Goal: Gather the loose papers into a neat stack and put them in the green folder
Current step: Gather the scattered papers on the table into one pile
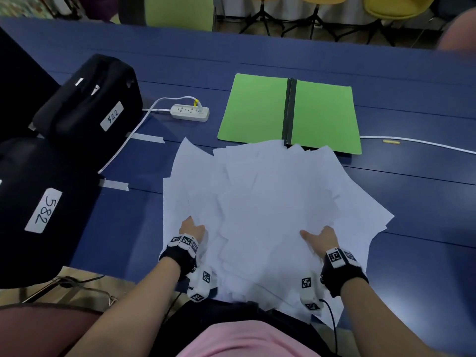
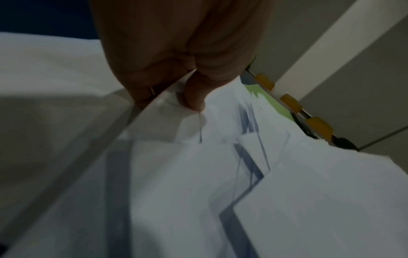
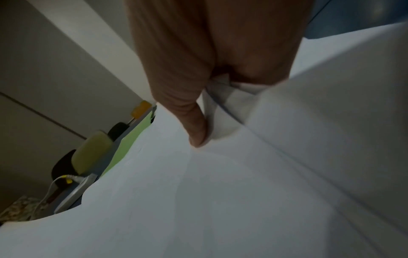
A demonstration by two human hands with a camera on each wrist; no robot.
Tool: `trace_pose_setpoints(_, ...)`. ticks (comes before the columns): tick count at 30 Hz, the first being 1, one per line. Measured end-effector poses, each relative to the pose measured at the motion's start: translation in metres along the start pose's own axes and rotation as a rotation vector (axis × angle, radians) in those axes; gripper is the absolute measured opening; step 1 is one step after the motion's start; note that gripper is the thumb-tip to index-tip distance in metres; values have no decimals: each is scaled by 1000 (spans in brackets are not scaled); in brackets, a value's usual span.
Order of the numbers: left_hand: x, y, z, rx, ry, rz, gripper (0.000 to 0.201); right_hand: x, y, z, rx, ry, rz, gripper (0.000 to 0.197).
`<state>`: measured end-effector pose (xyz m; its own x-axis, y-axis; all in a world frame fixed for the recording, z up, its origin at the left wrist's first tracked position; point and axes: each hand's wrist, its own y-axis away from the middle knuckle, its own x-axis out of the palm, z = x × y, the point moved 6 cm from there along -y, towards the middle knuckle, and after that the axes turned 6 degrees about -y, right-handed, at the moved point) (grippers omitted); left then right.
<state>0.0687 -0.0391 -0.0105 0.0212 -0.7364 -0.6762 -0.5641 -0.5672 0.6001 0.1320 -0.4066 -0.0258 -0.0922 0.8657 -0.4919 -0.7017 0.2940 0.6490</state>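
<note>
A messy fan of white papers (image 1: pixel 270 202) covers the blue table (image 1: pixel 386 81) in front of me, and its near edge hangs over the table's edge. The green folder (image 1: pixel 257 109) lies open and flat just beyond, with the papers' far edge overlapping its near edge. My left hand (image 1: pixel 192 229) pinches the pile's near left part, thumb on top and fingers hidden under the sheets (image 2: pixel 287 209). My right hand (image 1: pixel 320 237) pinches the near right part the same way, its thumb (image 3: pixel 195 127) pressed on the papers (image 3: pixel 198 200). A strip of the folder (image 3: pixel 130 139) shows past the sheets.
Two black bags, labelled 522 (image 1: pixel 90 99) and 582 (image 1: pixel 38 202), stand at the left. A white power strip (image 1: pixel 189 112) lies left of the folder, and a white cable (image 1: pixel 417 143) runs off to the right. Yellow chairs (image 1: pixel 396 6) stand beyond the table's far edge.
</note>
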Motion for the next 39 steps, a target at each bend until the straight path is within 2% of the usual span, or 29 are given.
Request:
trace_pose_setpoints(2,2,3,3,-20,42,-29,37,6,1,6,-17,17,-15,76)
trace_pose_setpoints(3,-3,3,7,-40,69,-65,37,4,1,7,-18,13,-63,66)
trace_pose_setpoints(5,-18,5,17,-106,105,-134,19,-1,1,6,4,-19,-153,29)
trace_pose_setpoints(6,-26,2,26,-163,103,-186,26,-3,-5,1,11,-39,-171,30)
trace_pose_setpoints(8,-43,0,44,-284,83,-238,60,-5,-12,-3,11,-44,-196,19)
trace_pose_setpoints(11,-55,-4,52,-335,112,-206,73,-5,-3,0,41,0,-151,45)
trace_pose_setpoints(15,-43,-11,35,-199,271,-96,67,-1,10,-2,64,-54,-82,56)
trace_pose_setpoints(18,-30,-12,20,-85,279,15,48,2,14,-9,87,-87,-49,72)
trace_pose_setpoints(21,-25,-7,10,-30,257,62,36,0,15,-7,115,-86,-54,72)
trace_pose_setpoints(24,-31,-8,8,2,174,-1,29,0,18,-4,125,-85,-52,75)
trace_pose_setpoints(26,-41,-11,9,-1,177,-60,4,1,18,-5,133,-77,-51,74)
trace_pose_setpoints(28,-51,-18,17,-53,219,-90,20,2,22,-5,139,-58,-49,73)
trace_pose_setpoints(31,-57,-19,33,-189,256,49,9,3,24,-6,139,-41,-49,74)
trace_pose_setpoints(33,-53,-16,40,-252,330,153,57,4,23,-6,143,-30,-47,72)
trace_pose_setpoints(34,-52,-15,37,-232,357,156,67,4,21,-7,146,-28,-49,70)
trace_pose_setpoints(35,-53,-15,32,-183,354,114,64,4,20,-8,144,-31,-55,67)
trace_pose_setpoints(39,-62,-12,7,-11,330,-89,16,1,23,-6,141,-34,-74,62)
